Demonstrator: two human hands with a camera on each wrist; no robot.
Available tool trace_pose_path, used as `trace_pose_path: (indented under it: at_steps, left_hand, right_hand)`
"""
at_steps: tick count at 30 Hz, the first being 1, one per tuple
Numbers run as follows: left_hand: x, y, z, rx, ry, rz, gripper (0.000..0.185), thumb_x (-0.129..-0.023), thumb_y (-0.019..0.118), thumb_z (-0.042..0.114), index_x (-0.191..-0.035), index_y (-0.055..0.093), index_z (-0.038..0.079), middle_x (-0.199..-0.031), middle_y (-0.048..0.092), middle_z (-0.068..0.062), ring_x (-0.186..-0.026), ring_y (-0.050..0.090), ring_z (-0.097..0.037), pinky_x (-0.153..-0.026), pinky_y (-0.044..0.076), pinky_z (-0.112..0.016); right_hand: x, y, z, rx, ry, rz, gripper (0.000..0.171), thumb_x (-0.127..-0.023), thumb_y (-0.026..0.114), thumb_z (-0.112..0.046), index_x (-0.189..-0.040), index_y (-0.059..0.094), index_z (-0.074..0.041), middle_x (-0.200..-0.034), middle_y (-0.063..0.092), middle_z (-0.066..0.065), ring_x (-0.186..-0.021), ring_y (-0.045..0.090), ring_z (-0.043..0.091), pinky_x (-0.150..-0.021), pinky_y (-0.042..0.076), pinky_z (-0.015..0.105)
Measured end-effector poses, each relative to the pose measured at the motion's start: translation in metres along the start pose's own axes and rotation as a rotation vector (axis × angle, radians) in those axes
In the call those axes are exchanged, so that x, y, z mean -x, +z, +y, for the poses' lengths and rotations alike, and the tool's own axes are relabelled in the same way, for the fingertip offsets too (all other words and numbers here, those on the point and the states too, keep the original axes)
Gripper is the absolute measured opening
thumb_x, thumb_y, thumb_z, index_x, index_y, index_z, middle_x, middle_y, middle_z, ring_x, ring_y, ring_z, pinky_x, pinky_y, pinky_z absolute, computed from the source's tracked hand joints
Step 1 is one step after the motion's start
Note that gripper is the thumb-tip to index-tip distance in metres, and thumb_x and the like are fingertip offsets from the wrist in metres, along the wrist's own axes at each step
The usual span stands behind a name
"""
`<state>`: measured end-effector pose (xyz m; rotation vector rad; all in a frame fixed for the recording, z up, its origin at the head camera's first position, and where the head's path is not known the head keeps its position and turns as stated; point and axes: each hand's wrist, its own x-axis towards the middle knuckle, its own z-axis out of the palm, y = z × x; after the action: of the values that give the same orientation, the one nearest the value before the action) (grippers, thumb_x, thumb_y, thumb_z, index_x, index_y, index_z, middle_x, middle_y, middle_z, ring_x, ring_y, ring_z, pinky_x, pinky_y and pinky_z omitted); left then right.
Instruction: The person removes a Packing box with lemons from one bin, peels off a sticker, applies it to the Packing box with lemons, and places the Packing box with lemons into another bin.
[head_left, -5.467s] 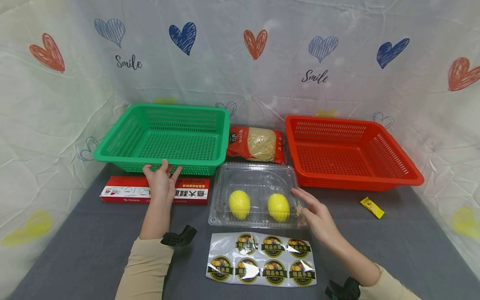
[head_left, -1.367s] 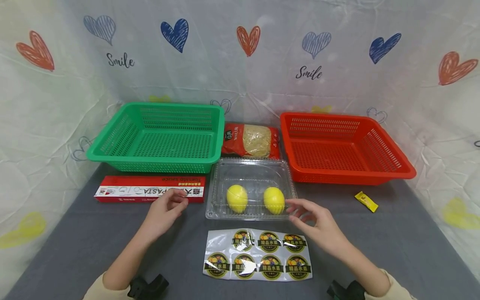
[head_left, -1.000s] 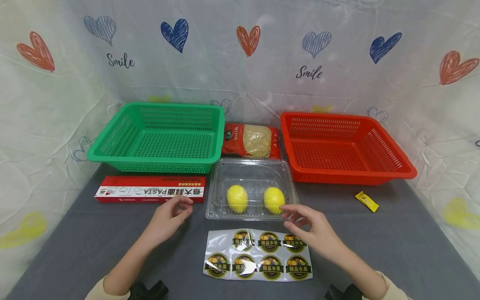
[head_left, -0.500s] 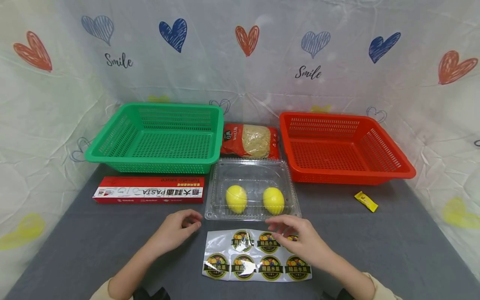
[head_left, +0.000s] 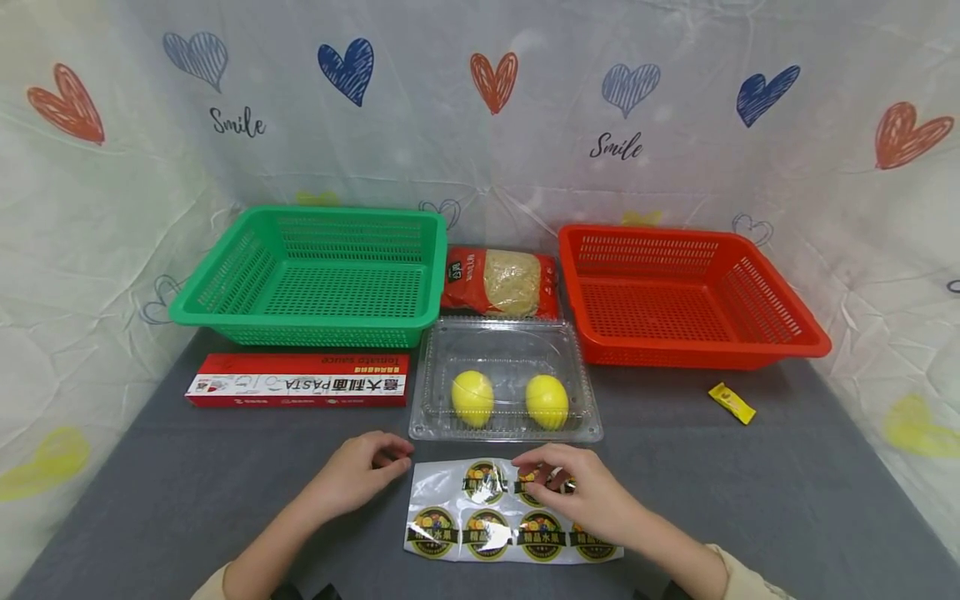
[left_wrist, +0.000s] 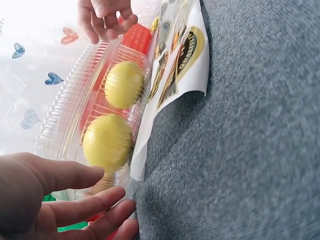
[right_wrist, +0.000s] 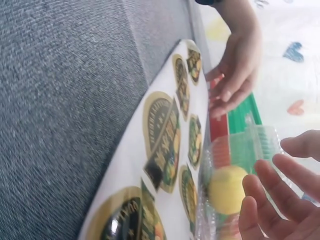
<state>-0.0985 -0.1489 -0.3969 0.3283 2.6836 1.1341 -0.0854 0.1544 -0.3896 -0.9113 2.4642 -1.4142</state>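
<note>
Reaching over a glossy white sheet of round fruit stickers [head_left: 517, 517], the right hand [head_left: 581, 496] curls its fingers loosely above the top row, pinching nothing yet. The left hand [head_left: 360, 471], relaxed, rests beside the sheet's left edge. Peeling looks to be beginning; lifting one sticker's rim seems next. Grey cloth tabletop [head_left: 750, 492], heart-printed backdrop [head_left: 495, 125] behind.

Bright even light, soft shadows; glare on sticker sheet [head_left: 517, 510] and clear clamshell [head_left: 504, 379]; head view bends at edges; wrist views blurred, washed-out backdrop
</note>
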Motion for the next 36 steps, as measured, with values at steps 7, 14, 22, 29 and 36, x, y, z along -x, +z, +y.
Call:
trace_pose_path:
  at_steps: [7,14,22,29,36]
  left_hand:
    - [0.002,0.006,0.005,-0.143,0.017,-0.002,0.028,-0.079,0.070,0.022,-0.104,0.067,0.008,-0.093,0.059,0.000,-0.079,0.055,-0.012,-0.068,0.047,-0.032]
    - [0.002,0.015,0.007,-0.236,0.056,0.033,0.033,-0.076,0.072,0.024,-0.104,0.067,0.008,-0.094,0.059,0.000,-0.079,0.052,-0.012,-0.066,0.046,-0.033]
    - [0.003,0.017,0.013,-0.279,0.078,-0.011,0.041,-0.077,0.071,0.026,-0.110,0.065,0.001,-0.106,0.058,-0.007,-0.099,0.054,-0.026,-0.083,0.046,-0.047]
    - [0.003,0.022,0.020,-0.318,0.114,-0.062,0.049,-0.078,0.071,0.028,-0.116,0.061,0.000,-0.112,0.055,-0.009,-0.103,0.050,-0.028,-0.077,0.047,-0.047]
    - [0.002,0.029,0.026,-0.381,0.172,-0.083,0.053,-0.076,0.073,0.029,-0.118,0.059,-0.001,-0.113,0.055,-0.011,-0.100,0.048,-0.027,-0.073,0.048,-0.045]
  right_hand:
    - [-0.003,0.005,-0.002,0.017,0.039,-0.064,0.026,-0.088,0.061,-0.014,-0.111,0.062,-0.005,-0.102,0.065,0.006,-0.081,0.058,0.006,-0.065,0.051,0.024]
    - [-0.006,0.008,-0.001,0.048,0.099,-0.122,0.029,-0.088,0.061,-0.018,-0.116,0.061,-0.008,-0.108,0.063,0.003,-0.089,0.058,0.014,-0.068,0.050,0.025]
    - [-0.012,0.015,0.000,0.110,0.080,-0.134,0.034,-0.086,0.063,-0.015,-0.119,0.060,-0.007,-0.112,0.061,0.005,-0.091,0.055,0.019,-0.069,0.050,0.022]
    - [-0.015,0.017,0.000,0.151,0.087,-0.165,0.037,-0.087,0.062,-0.018,-0.123,0.057,-0.009,-0.110,0.060,0.002,-0.087,0.051,0.016,-0.069,0.047,0.023]
    - [-0.019,0.019,0.002,0.207,0.071,-0.173,0.039,-0.087,0.063,-0.019,-0.124,0.056,-0.011,-0.116,0.058,0.000,-0.090,0.050,0.014,-0.074,0.044,0.029]
